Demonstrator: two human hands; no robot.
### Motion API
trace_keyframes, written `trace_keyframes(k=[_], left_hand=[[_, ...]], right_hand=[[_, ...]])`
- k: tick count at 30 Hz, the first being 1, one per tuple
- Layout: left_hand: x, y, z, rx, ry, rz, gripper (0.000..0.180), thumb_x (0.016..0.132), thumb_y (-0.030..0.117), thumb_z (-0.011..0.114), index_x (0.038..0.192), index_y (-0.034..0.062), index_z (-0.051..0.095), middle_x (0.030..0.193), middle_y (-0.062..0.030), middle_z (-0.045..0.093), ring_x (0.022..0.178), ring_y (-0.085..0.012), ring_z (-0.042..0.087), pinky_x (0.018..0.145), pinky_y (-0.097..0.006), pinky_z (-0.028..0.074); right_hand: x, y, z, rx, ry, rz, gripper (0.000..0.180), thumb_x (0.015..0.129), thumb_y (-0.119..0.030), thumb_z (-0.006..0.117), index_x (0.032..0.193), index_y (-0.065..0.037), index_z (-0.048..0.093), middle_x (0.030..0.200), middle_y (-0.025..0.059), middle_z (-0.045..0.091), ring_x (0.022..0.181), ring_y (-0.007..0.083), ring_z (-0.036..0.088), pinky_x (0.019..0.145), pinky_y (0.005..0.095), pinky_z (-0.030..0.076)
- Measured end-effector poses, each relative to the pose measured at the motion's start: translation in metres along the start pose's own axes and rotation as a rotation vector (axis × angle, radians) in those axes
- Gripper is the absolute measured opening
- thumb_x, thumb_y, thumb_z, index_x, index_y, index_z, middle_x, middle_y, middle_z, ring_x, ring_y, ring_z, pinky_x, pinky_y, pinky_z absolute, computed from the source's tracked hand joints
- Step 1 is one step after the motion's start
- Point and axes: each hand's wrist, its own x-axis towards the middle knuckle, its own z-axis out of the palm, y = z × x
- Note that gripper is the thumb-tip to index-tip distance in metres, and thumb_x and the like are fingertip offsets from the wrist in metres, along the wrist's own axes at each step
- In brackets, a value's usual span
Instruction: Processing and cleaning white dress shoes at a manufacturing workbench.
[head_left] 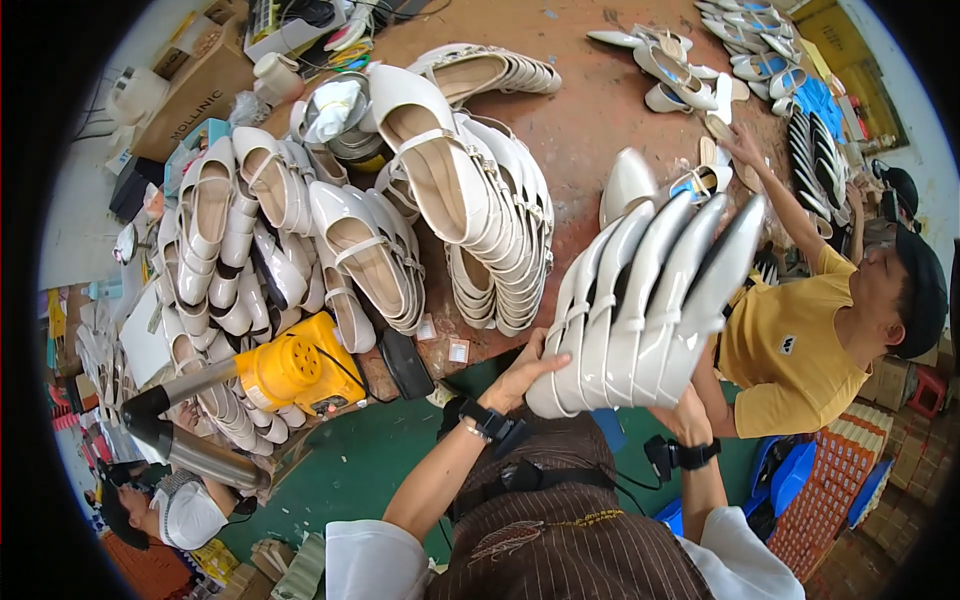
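Between my two hands is a stack of nested glossy white strap shoes (640, 350), raised in front of my apron with the pointed toes up. My left hand (527, 372) is closed on the stack's left side, thumb against the outer shoe. Low on the right, my right hand (684, 414) grips the same stack; most of its fingers are hidden behind the shoes. Just beyond the stack, a single white shoe (627, 185) shows on the table. To the left, a tall row of nested white shoes (425, 170) stands on the reddish-brown tabletop (585, 110).
More white shoes (365, 250) crowd the table's left side, near a yellow machine (300, 365) with a metal pipe. A tin can (360, 140) stands behind them. At right, a co-worker in a yellow shirt (810, 350) reaches toward insoles. Blue bins (790, 470) stand low on the right.
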Motion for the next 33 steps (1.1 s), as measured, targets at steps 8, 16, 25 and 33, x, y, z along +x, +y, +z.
trace_keyframes(k=[8,16,25,33], left_hand=[[-0.134,0.039,0.027,0.193,-0.058,0.454,0.113,0.061,0.024,0.086,0.149,-0.0005,0.018,0.146,-0.0095,0.035,0.133,-0.0189,0.032,0.112,-0.031,0.02],[-0.277,0.008,-0.002,0.525,0.195,0.684,0.117,0.06,0.027,0.089,0.147,-0.0018,0.016,0.143,-0.0195,0.037,0.133,-0.0256,0.035,0.11,-0.036,0.026],[-0.434,-0.042,-0.087,0.422,0.189,0.356,0.099,0.077,0.019,0.076,0.147,0.002,0.007,0.142,-0.0242,0.033,0.135,-0.0303,0.032,0.109,-0.038,0.028],[-0.492,-0.079,-0.131,0.074,0.238,0.385,0.09,0.071,0.02,0.073,0.145,-0.0008,0.027,0.144,-0.0159,0.035,0.136,-0.0263,0.031,0.112,-0.038,0.023]], right_hand=[[-0.118,-0.039,0.157,-0.868,-0.26,0.073,0.065,0.074,-0.014,0.077,0.13,0.001,0.048,0.121,0.0116,0.059,0.109,0.0209,0.057,0.092,0.0365,0.047],[-0.135,0.092,0.13,-0.914,-0.174,-0.178,0.047,0.09,-0.02,0.062,0.131,-0.003,0.049,0.122,0.0138,0.06,0.105,0.0247,0.062,0.086,0.0371,0.053],[-0.115,0.268,0.245,-0.106,-0.037,0.301,0.039,0.095,-0.02,0.053,0.13,-0.003,0.05,0.124,0.0148,0.059,0.107,0.0254,0.062,0.086,0.0369,0.055],[-0.116,0.331,0.262,0.075,0.051,0.45,0.037,0.097,-0.019,0.049,0.13,-0.002,0.05,0.125,0.0153,0.058,0.107,0.0257,0.062,0.087,0.0369,0.055]])
